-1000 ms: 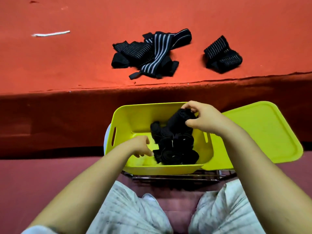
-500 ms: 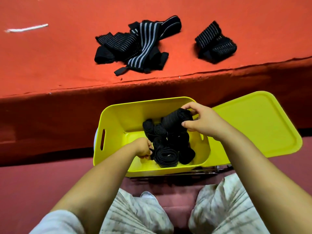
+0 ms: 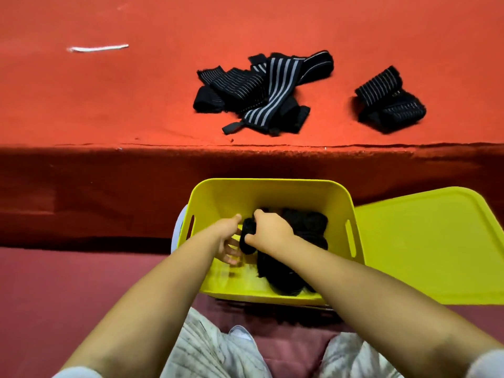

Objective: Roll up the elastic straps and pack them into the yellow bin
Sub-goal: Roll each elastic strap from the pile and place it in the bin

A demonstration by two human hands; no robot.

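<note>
Fingers (image 3: 249, 237) of the right hand (image 3: 268, 231) curl round a rolled black strap (image 3: 246, 245) inside the yellow bin (image 3: 261, 186); the left hand (image 3: 227, 241), fingers loosely spread, touches it from the left. Unrolled striped straps (image 3: 268, 90) lie on the red table (image 3: 109, 105) beyond.

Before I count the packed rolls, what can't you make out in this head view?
- Rolled black straps in the yellow plastic bin: count unclear, the right hand and forearm cover them.
- Left hand: fingers motion-blurred.
- Loose striped strap pile on the red cloth: overlapping, number unclear.
</note>
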